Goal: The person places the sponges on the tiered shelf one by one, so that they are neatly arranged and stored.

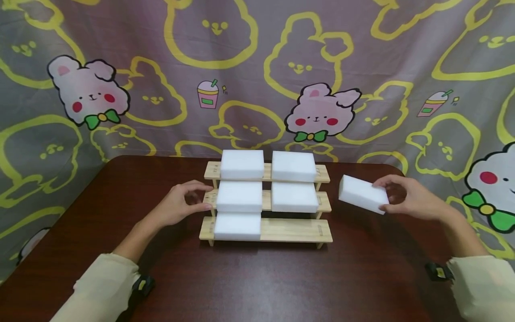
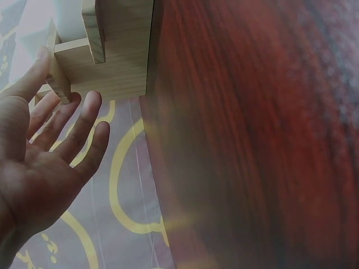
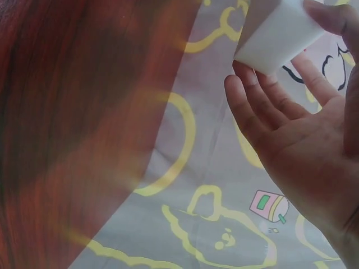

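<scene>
A three-tier wooden rack (image 1: pixel 295 230) stands on the table with white foam blocks (image 1: pixel 239 197) on it. Two blocks sit on the top tier, two on the middle, and one at the left of the bottom tier. My left hand (image 1: pixel 182 203) holds the left end of the middle tier, thumb at the near edge, fingers at the far one. In the left wrist view the thumb and fingers straddle the plank's end (image 2: pixel 59 78). To the right of the rack, my right hand (image 1: pixel 406 197) pinches another white foam block (image 1: pixel 360 193), tilted and held by its right end.
The dark red-brown table (image 1: pixel 257 281) has a glossy top. Behind it hangs a grey curtain (image 1: pixel 249 125) printed with yellow outlines and cartoon bunnies. The bottom tier's right half shows bare wood.
</scene>
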The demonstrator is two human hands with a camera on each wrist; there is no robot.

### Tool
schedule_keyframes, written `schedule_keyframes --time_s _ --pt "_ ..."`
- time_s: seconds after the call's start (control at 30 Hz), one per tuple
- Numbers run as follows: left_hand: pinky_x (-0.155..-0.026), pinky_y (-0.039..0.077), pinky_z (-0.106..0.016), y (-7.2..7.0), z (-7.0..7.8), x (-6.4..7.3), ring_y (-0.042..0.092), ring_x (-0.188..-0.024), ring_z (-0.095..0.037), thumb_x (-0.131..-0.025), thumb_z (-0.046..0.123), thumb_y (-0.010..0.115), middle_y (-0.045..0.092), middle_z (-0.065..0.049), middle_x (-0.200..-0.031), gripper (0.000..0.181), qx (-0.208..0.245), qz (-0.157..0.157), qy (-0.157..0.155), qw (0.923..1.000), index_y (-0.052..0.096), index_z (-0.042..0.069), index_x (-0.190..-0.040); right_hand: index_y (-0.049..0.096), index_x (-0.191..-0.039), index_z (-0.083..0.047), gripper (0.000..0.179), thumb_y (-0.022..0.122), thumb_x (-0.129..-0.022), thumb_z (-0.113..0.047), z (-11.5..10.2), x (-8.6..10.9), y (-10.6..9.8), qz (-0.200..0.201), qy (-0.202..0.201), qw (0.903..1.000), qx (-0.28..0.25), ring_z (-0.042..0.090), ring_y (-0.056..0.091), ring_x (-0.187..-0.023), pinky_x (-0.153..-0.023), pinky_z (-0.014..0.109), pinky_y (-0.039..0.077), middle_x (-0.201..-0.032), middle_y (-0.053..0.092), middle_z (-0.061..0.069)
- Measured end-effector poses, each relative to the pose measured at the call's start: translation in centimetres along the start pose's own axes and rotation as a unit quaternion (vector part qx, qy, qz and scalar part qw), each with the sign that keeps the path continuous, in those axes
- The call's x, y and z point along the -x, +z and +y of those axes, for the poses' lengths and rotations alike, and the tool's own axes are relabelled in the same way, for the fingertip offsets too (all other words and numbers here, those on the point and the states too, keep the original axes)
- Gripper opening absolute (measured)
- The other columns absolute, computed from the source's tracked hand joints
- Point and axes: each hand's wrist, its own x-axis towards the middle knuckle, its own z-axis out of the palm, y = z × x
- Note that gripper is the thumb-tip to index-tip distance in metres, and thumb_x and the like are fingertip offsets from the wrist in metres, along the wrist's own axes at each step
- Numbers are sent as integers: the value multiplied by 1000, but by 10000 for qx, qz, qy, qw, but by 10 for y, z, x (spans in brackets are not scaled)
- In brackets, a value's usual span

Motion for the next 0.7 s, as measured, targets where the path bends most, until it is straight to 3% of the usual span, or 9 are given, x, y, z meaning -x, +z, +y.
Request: schedule_keyframes --time_s 0.3,0.7 --pt "-69 54 -29 0 1 0 66 -82 -17 -89 12 84 68 -14 -122 42 -5 -21 -20 10000 72 1 -127 65 -120 -10 56 91 -72 0 -11 8 -4 -16 -327 9994 -95 10 58 -92 -69 29 56 -112 61 -6" --pt "-69 54 -31 0 2 1 66 -82 -16 -88 11 84 68 -13 -121 42 14 -8 -16 10000 72 1 -127 68 -120 -21 56 92 -72 -8 -41 7 -3 -375 -757 9963 134 8 56 -100 -76 30 53 -116 66 -8"
